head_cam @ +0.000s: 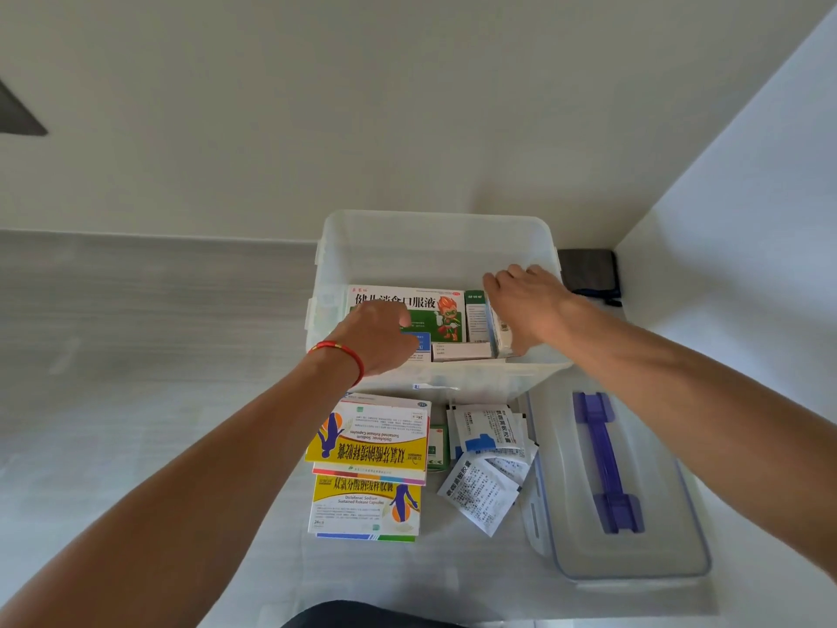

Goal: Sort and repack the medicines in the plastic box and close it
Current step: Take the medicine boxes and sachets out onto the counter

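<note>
1. Cartons, yellow and white, lie stacked on the floor nearest the person, just in front of the box.
2. Sachets lie in a loose pile beside the cartons, to their right, overlapping one another.
3. Lid, clear with a purple handle, lies flat on the floor right of the sachets, off the box.
4. Box, clear plastic, stands open beyond the cartons, against the wall.
5. Inside the box, a green carton lies flat; smaller packs stand or lie to its right.
6. Left hand, with a red bracelet at the wrist, reaches into the box over the green carton. Fingers curl downward; whether they grasp anything cannot be told.
7. Right hand reaches into the right side of the box, fingers extended and relaxed, resting against the upright packs; it grasps nothing visible.
8. Dark pouch lies behind the box at the right corner.
</note>
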Available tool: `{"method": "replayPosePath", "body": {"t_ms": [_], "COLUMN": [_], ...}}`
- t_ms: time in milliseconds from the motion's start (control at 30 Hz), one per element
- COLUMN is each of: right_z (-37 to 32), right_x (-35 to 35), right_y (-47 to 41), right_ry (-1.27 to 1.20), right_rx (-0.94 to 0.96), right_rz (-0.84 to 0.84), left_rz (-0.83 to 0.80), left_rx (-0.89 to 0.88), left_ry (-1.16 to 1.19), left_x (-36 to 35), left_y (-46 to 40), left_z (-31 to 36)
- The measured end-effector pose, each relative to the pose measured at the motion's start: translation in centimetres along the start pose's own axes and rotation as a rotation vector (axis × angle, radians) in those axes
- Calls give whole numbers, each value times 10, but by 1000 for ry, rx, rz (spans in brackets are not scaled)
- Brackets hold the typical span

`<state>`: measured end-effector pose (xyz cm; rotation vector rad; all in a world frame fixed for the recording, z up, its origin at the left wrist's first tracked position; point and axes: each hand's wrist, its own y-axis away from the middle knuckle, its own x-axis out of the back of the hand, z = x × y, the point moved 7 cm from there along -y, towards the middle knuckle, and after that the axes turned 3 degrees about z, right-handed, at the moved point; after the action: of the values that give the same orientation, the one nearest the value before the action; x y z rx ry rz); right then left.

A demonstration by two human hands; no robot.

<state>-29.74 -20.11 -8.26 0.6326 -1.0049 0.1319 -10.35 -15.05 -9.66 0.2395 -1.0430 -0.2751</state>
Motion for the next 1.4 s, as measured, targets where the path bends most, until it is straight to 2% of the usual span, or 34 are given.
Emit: {"method": "replayPosePath", "body": {"t_ms": [100,200,333,400,433,500,567,600,667,800,900,1033,1233,1300,1400], "right_z": [12,27,39,38,34,20,3,-5,-17,-32,-60,-104,-125,-131,-158], "right_x": [27,52,74,82,85,93,102,105,111,112,104,94,93,95,106], "right_y": [25,52,89,104,109,115,117,118,118,119,122,125,139,138,128], "right_ry": [6,-174,-689,-948,-1073,-1277,-1340,-1335,-1307,-1356,-1650,-2053,-1948,-1940,-1798], "right_rx": [5,5,29,79,122,237,348,384,397,155,10,-105,-256,-273,-212], "right_rz": [135,294,445,488,473,371,267,232,211,386,526,551,716,717,673], "left_rz": [22,76,282,324,247,-44,-240,-256,-184,-57,-33,-58,-1,57,128], "left_rx": [-6,9,-77,-72,-27,27,-26,-63,-81,-4,13,-3,11,32,148], "left_ry": [13,83,291,606,855,1319,1474,1483,1525,1712,1781,1786,1599,1495,1470], "left_x": [2,7,31,45,46,42,44,46,53,60,58,51,51,53,53], "left_y": [2,5,20,31,36,47,64,71,83,103,114,124,128,134,157], "left_z": [1,2,18,25,29,43,53,52,41,7,-8,-18,-32,-41,-74]}}
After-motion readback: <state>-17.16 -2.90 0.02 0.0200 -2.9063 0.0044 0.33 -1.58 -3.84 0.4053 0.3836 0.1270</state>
